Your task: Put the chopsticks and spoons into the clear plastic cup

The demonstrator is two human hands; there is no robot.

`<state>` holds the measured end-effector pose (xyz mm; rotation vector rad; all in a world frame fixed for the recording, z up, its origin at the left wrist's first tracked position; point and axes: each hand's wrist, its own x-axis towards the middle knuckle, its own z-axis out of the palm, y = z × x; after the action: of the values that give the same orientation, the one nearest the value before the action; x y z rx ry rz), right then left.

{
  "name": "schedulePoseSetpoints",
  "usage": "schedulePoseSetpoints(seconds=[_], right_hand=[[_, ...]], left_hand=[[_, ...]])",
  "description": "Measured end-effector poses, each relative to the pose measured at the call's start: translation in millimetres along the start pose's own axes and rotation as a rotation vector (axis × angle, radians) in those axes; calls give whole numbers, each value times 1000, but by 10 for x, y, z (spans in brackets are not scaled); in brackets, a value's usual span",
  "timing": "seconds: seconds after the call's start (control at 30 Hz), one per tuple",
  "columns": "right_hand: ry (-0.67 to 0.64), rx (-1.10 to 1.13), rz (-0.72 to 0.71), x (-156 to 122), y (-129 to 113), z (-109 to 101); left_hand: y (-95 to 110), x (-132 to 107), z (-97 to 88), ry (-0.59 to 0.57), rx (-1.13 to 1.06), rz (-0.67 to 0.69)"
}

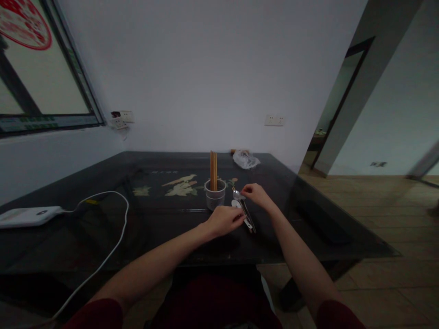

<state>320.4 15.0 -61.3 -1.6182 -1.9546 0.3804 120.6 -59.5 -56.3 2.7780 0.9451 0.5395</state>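
A clear plastic cup (215, 195) stands on the dark glass table (103, 228) and holds several wooden chopsticks (213, 171) upright. Just right of the cup lie metal spoons (237, 196) and other dark-handled cutlery (247, 218). My left hand (222, 221) rests on the table with its fingers curled, pinching the near end of the cutlery. My right hand (256, 194) has its fingers closed at the spoon's bowl end, touching it.
A white power bank (29, 216) with a white cable (116, 228) lies at the left. A crumpled clear plastic bag (245, 159) sits at the table's far edge by the wall. The table's right edge borders wooden floor.
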Motion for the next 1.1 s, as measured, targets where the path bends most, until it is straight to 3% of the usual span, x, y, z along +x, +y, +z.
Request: schedulePoseSetpoints(seconds=[0.33,0.57,0.8,1.1], right_hand=[[-170,-223,150,-97,-1,88],[-219,-275,169,-104,-5,116],[-260,-236,175,-71,15,159],[-330,-90,148,-27,64,137]], left_hand=[[-115,-21,190,-85,39,-180],[-146,-2,240,-63,22,-204],[-83,0,191,-50,-17,-203],[-144,13,221,-57,13,-176]])
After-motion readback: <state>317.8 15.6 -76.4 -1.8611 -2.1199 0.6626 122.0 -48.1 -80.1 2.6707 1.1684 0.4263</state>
